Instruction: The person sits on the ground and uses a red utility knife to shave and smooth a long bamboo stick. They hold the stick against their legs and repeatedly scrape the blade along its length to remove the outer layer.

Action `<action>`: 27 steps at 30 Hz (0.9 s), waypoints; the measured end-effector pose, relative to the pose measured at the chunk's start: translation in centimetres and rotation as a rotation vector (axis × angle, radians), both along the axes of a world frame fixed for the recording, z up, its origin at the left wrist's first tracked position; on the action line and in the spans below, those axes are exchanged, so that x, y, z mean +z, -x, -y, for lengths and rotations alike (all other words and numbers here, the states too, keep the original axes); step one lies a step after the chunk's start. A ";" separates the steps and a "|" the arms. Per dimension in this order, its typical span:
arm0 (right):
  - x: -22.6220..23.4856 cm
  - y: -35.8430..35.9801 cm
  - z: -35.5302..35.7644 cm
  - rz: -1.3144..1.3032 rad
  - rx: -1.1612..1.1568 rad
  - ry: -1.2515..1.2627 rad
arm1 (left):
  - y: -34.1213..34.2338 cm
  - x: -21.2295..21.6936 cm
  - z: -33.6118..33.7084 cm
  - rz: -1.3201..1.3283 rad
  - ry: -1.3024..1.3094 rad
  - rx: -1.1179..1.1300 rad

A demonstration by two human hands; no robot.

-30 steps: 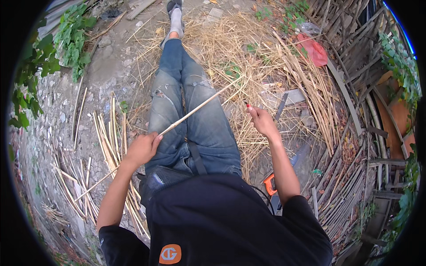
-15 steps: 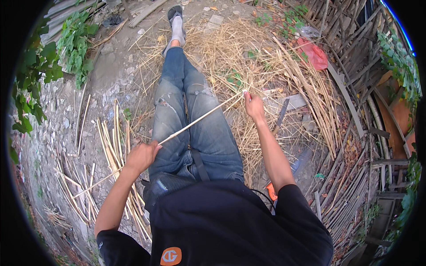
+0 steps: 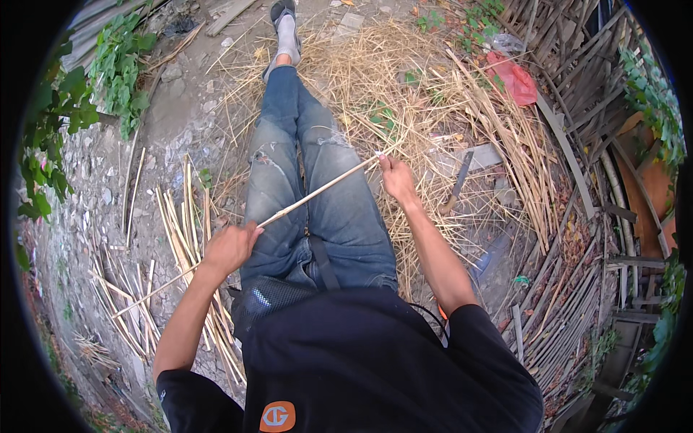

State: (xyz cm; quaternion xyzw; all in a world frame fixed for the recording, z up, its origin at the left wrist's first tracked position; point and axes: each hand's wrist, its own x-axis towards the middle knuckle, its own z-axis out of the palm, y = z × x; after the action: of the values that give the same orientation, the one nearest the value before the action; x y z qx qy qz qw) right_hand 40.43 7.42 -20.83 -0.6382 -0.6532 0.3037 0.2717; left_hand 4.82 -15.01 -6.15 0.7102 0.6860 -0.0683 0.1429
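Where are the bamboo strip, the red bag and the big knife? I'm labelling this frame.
bamboo strip (image 3: 321, 189), head view, mid-length over the thighs.
red bag (image 3: 514, 79), head view, its middle.
knife (image 3: 458, 181), head view, the blade.

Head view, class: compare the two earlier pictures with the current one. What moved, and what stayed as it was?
The right hand has slid in along the thin bamboo strip, from out over the straw toward the right knee, so the gap to the left hand is shorter. The left hand keeps its grip beside the left thigh, the strip's tail trailing behind it. The outstretched legs, the straw pile and the split strips on the ground are unchanged.
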 end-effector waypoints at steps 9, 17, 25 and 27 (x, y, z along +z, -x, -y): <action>0.5 0.2 0.6 -0.017 0.066 0.064 | -0.1 0.0 -0.6 0.009 -0.055 -0.039; 0.3 -0.1 0.4 -0.016 0.082 0.142 | -0.4 0.4 -0.8 -0.060 -0.052 -0.029; 2.0 1.3 2.1 -0.043 0.184 0.173 | -1.3 -0.1 -1.9 -0.021 -0.075 -0.054; 2.6 2.8 2.9 -0.093 0.251 0.226 | -2.5 -0.7 -2.8 0.003 -0.078 -0.044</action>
State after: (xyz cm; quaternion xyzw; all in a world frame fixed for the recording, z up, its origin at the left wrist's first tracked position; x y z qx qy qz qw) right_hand 37.65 4.56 -18.19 -0.5636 -0.6761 0.4358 0.1880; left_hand 7.28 -12.20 -6.89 0.7303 0.6720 -0.0435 0.1147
